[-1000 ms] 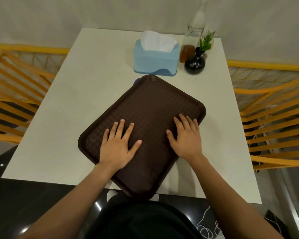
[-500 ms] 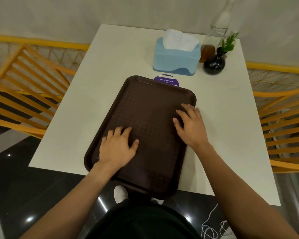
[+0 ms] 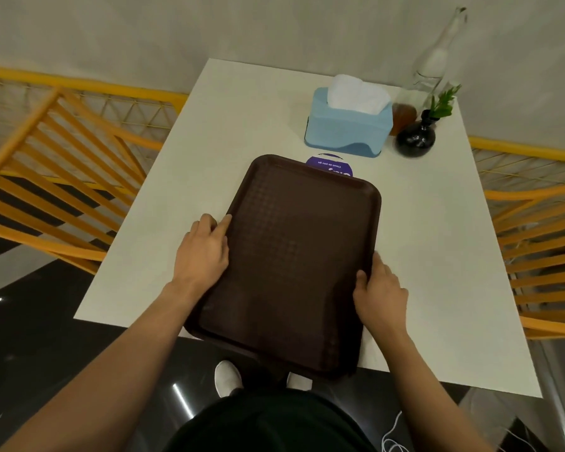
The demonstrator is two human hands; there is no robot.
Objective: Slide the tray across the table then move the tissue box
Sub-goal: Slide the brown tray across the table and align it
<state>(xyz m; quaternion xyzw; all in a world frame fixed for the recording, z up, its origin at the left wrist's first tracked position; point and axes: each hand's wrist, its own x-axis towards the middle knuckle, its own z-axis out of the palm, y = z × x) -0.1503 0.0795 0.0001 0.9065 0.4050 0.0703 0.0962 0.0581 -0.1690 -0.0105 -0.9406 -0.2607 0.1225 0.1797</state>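
Room: pale wall behind, dark glossy floor below, orange slatted chairs (image 3: 56,177) on either side of a white bench (image 3: 209,164).
Tray (image 3: 294,262): dark brown, rectangular, empty; it lies on the near half of the bench with its long axis running away from the person, tilted slightly so the far end leans left. Its near short end overhangs the bench edge; its far end covers part of a round purple sticker (image 3: 330,164).
Left hand (image 3: 203,252): laid against the tray's left long edge, fingers (image 3: 222,223) closed together and curled along the rim – gripping the tray edge.
Right hand (image 3: 379,295): on the right long edge nearer the person, thumb over the rim and fingers wrapped under it – holding the tray.
Tissue box (image 3: 348,125): light blue, upright at the far side of the bench, just beyond the tray and not touching it; white tissue stands out of its top opening.
Vase (image 3: 415,138): small, round, black, just right of the box, with a green sprig (image 3: 442,104) in it.
Bottle (image 3: 434,57): tall clear glass at the far right corner; contents unclear.
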